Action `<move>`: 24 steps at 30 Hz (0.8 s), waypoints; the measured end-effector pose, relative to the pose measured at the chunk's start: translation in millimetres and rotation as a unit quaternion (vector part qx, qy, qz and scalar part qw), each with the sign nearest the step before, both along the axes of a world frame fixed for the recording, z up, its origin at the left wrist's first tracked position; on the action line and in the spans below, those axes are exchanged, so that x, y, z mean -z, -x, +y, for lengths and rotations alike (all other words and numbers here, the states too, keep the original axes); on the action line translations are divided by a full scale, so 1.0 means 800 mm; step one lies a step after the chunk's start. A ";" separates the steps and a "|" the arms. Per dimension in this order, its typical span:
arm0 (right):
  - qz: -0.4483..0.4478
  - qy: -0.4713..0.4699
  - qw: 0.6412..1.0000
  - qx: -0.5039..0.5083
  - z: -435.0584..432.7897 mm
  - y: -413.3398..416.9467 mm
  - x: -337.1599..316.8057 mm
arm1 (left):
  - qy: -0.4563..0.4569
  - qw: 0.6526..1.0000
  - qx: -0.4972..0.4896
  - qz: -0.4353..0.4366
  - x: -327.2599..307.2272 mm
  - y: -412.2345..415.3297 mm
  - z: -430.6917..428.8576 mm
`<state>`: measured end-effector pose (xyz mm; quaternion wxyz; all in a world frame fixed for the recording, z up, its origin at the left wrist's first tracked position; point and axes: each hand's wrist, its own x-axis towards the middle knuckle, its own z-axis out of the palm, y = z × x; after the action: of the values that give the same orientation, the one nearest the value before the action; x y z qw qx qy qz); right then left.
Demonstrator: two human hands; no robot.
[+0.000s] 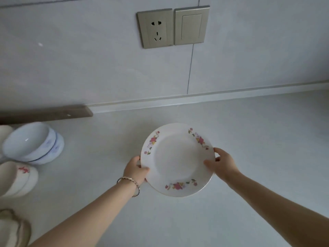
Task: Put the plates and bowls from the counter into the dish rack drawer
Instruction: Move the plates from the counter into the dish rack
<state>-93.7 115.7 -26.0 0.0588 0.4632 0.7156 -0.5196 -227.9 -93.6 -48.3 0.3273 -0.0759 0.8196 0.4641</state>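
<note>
You've got the plate (178, 159) in both hands, sitting just below center of the view, roughly 6 o'clock from the wall socket (155, 28). It's white with pink flower sprigs around the rim, tilted so its face is toward you. Can't tell if its far edge touches the tabletop (258, 139) or if it's fully lifted off.

Your left hand (136, 169) is closed on the rim at the plate's 8 o'clock, thumb on top of the rim and the rest of the fingers hidden behind it. There's a bracelet (130, 184) on that wrist. Your right hand (223, 162) is closed on the rim at about 3 to 4 o'clock, thumb lying on the plate's face, fingers wrapped round the edge.

Over at 9 o'clock, well apart from the plate, there's a stack of blue-white bowls (33, 143) leaning on its side. Just below that, at about 8 o'clock, another leaning stack of white bowls with a red mark (17, 177). Down in the corner at 7 o'clock there's more pale crockery (12, 227), too blurry and cut off to say what it is.

Next to the socket, at its 3 o'clock, is a switch (191, 25). A dark strip (46, 114) runs along the wall's foot at far left.
</note>
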 end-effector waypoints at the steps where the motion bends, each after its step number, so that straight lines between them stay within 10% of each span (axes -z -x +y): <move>1: 0.006 -0.003 1.000 -0.008 -0.004 -0.015 -0.009 | -0.010 1.000 -0.005 0.002 -0.011 -0.018 -0.007; 24: 0.035 0.034 0.964 -0.262 -0.363 -0.276 -0.063 | -0.009 0.969 -0.245 -0.001 -0.090 -0.425 -0.407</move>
<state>127.1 -174.7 24.4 0.1840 0.2386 0.7954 -0.5258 112.1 -419.6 23.6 0.2048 -0.2719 0.7714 0.5377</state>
